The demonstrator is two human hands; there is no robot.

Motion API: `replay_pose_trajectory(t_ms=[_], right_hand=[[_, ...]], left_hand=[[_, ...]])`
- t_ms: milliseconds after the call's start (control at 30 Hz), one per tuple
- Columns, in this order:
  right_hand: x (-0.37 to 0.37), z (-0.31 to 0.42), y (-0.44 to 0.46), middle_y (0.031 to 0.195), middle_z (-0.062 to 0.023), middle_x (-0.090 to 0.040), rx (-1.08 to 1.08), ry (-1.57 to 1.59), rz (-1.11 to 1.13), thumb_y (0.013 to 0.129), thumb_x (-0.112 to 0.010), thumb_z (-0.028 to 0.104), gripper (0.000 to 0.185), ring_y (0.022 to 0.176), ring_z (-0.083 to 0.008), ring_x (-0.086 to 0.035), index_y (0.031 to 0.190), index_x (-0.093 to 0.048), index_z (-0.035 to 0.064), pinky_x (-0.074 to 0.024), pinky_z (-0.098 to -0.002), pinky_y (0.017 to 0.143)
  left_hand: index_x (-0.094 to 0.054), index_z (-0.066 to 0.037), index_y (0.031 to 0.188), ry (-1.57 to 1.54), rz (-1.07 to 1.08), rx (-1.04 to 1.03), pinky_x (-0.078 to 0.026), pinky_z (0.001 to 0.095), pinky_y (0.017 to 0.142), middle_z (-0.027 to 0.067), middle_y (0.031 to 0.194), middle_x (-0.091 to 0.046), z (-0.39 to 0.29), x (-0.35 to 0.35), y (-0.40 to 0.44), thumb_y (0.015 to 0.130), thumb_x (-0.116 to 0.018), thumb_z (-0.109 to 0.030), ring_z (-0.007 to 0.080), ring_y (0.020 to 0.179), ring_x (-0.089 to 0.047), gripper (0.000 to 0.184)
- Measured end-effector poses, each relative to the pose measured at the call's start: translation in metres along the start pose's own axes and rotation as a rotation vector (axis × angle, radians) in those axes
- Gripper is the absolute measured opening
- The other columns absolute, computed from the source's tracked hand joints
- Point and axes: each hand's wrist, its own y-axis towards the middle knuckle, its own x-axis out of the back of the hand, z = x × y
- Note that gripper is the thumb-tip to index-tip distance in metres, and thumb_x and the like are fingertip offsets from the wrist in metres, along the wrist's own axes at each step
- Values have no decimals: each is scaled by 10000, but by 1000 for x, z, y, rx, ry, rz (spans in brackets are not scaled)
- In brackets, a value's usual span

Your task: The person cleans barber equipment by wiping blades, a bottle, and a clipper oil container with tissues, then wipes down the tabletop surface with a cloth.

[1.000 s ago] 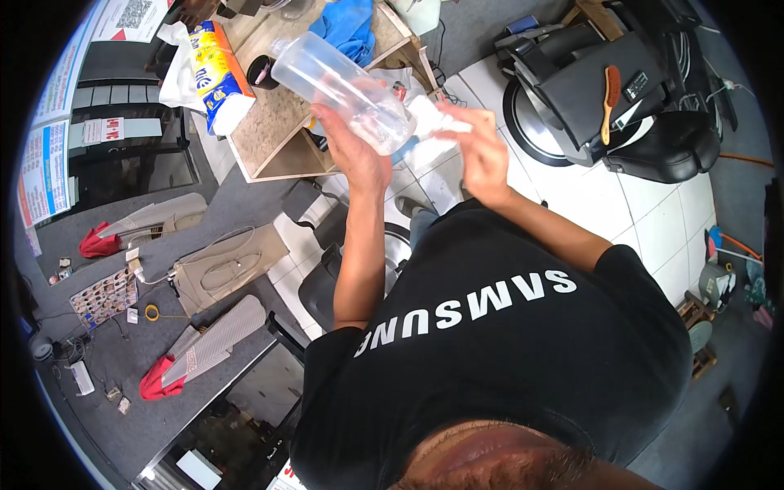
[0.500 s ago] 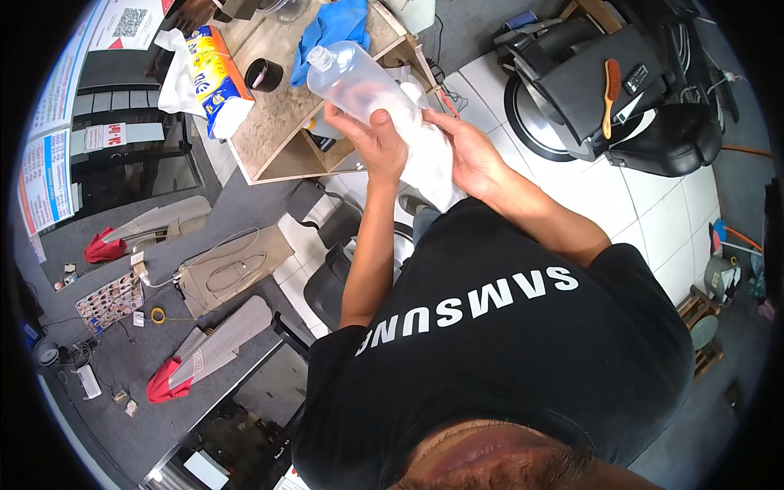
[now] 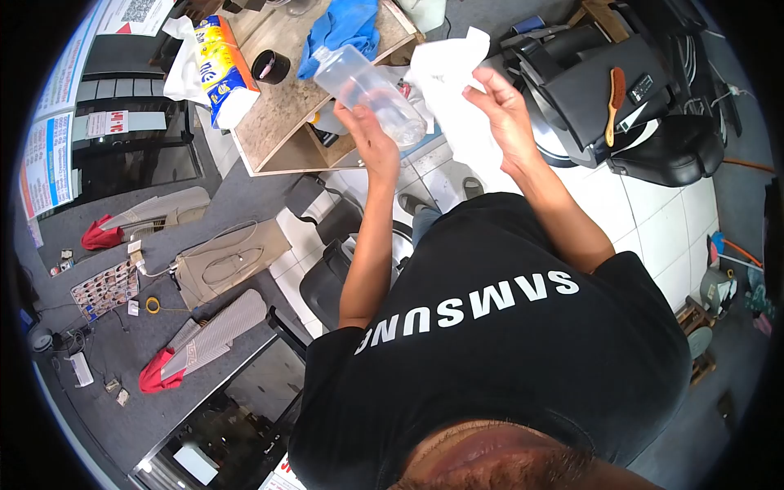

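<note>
My left hand (image 3: 374, 140) is closed around the side of a clear plastic bottle (image 3: 363, 82), which tilts with its open neck toward the upper left. Apart from it on the right, my right hand (image 3: 505, 110) pinches a white tissue (image 3: 457, 90). The tissue hangs loose and crumpled, beside the bottle's base. Just beyond the bottle lies a blue cloth (image 3: 347, 28) on a wooden cabinet top (image 3: 282, 106).
A tissue pack (image 3: 219, 69) and a dark round jar (image 3: 270, 67) stand on the cabinet. At right is a black chair (image 3: 665, 147) with a wooden-handled brush (image 3: 614, 102) nearby. A grey counter (image 3: 106, 351) with cables and two red-and-grey covers runs along the left.
My hands have moved apart. The tissue, earlier against the bottle's lower part, has come away to the right in my right hand; the bottle stays in my left.
</note>
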Motion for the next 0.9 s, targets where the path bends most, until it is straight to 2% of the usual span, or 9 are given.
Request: replay_pose_trajectory(t_ms=[167, 200, 300, 333, 433, 533, 633, 667, 900], right_hand=[[-27, -8, 31, 1197, -106, -734, 701, -549, 278, 905, -641, -100, 273, 1140, -218, -675, 1113, -758, 32, -546, -337, 975], [-27, -11, 26, 1167, -101, -745, 800, -728, 339, 856, -640, -119, 305, 1130, -245, -682, 1085, -769, 36, -550, -354, 976], [-21, -29, -3, 1104, -81, -763, 942, -919, 469, 767, -635, -143, 361, 1105, -289, -690, 1032, -788, 48, -557, -392, 964], [-12, -37, -11, 1088, -74, -767, 960, -922, 503, 747, -634, -145, 372, 1098, -298, -691, 1020, -793, 52, -559, -402, 959], [25, -56, -25, 1052, -84, -767, 871, -976, 538, 779, -613, -146, 336, 1090, -295, -693, 998, -793, 35, -558, -389, 933], [73, -85, -20, 1076, -82, -765, 485, -966, 315, 879, -592, -116, 283, 1069, -255, -702, 1047, -776, 19, -561, -362, 908], [63, -72, -10, 1117, -82, -751, -186, -218, -117, 971, -556, -63, 259, 1045, -210, -704, 1151, -733, -3, -563, -339, 899], [45, -56, -11, 1179, -85, -729, -202, -86, -101, 1017, -534, -4, 289, 1019, -186, -706, 1273, -668, 1, -573, -342, 894], [-37, -33, -23, 1194, -98, -666, -365, 405, -90, 1066, -544, 106, 215, 1151, -193, -640, 1267, -551, 31, -533, -360, 976]], left_hand=[[-271, -28, 1571, -113, 91, 81, -296, 365, 1208, 163, 1512, -436, 1, -14, -7, 1151, -324, -425, 233, 1434, -398, 580], [-342, -61, 1526, 16, 80, -126, -398, 366, 1139, 134, 1417, -512, 19, -15, -7, 1145, -336, -458, 222, 1300, -527, 550], [-392, -89, 1480, -650, 80, 270, -486, 370, 1042, 113, 1299, -584, 18, 1, 1, 1129, -362, -512, 218, 1141, -617, 551], [-438, -102, 1445, -336, 11, 191, -521, 391, 987, 112, 1239, -620, 0, 0, 2, 1111, -361, -571, 226, 1069, -645, 581], [-420, -101, 1462, -481, -27, 302, -513, 403, 1000, 127, 1230, -627, -13, 0, 3, 1096, -344, -617, 240, 1097, -638, 636], [-384, -99, 1497, -411, -56, 187, -506, 415, 1020, 147, 1261, -618, -21, -3, 6, 1089, -340, -633, 262, 1148, -630, 673], [-352, -102, 1513, -330, -60, 136, -497, 439, 1041, 157, 1314, -587, -20, -3, 3, 1093, -323, -629, 280, 1176, -625, 674], [-342, -105, 1517, -297, -55, 113, -494, 449, 1047, 159, 1335, -573, -17, -5, 5, 1095, -313, -627, 287, 1183, -624, 672], [-236, -18, 1509, 34, -2, -299, -443, 400, 1053, 192, 1355, -515, -2, -19, -1, 1116, -433, -475, 262, 1188, -571, 634]])
